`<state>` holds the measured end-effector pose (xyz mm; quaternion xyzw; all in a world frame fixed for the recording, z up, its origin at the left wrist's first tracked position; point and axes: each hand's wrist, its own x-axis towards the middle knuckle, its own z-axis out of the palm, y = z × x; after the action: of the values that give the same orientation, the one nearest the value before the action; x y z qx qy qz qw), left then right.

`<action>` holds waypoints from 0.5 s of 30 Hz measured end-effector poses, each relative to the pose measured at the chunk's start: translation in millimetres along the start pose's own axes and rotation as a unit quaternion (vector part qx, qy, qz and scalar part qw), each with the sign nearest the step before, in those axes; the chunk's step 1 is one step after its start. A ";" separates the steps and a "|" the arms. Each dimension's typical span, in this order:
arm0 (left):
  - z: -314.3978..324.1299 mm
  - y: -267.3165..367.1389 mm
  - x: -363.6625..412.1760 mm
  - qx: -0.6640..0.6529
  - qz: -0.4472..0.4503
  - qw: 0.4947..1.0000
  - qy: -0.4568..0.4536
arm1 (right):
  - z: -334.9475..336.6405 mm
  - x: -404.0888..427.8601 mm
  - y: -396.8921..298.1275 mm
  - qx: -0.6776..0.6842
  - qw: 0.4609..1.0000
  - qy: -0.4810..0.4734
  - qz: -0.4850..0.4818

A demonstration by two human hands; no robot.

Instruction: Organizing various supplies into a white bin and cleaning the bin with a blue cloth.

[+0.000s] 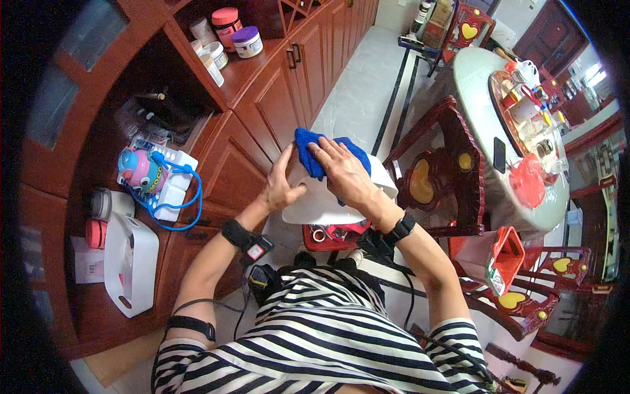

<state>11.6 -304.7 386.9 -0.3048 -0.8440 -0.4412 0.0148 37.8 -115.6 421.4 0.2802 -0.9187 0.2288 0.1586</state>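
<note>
A smooth white plastic container (322, 212) is in front of my body, above the floor; what supports its underside is hidden. My left hand (279, 189) grips its left side, thumb over the near surface and fingers stretched along the edge. A crumpled blue cloth (307, 156) lies over the container's far part. Flat on that cloth is my right hand (344, 175), fingers together, pressing it against the white surface. The hand and cloth cover much of the container.
A red container of small items (315, 242) is below. Left, wooden cabinet shelves (197, 152) hold a white bin (132, 266), a pink-and-blue bottle (142, 172) and jars (247, 42). Right are a carved wooden chair (433, 172), a red box (492, 261) and a round table (472, 98).
</note>
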 end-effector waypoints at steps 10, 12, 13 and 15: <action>-34.8 50.3 -14.5 -0.221 0.004 0.960 0.172 | -1.3 -49.7 76.9 0.274 0.953 -0.033 0.122; -46.2 49.9 -17.2 -0.241 -0.007 0.949 0.202 | 19.1 -61.0 67.0 0.474 0.842 0.036 0.254; -42.7 51.8 -10.4 -0.281 -0.020 0.936 0.213 | 50.1 -81.1 83.0 0.423 0.869 0.102 0.236; -43.3 55.3 -11.2 -0.264 -0.017 0.936 0.231 | 58.7 -69.9 57.0 0.436 0.856 0.190 0.204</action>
<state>39.4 -319.4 450.7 -0.1728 -0.6752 -0.7069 0.1210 50.2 -72.6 323.6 0.0777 -0.7132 0.6821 0.1413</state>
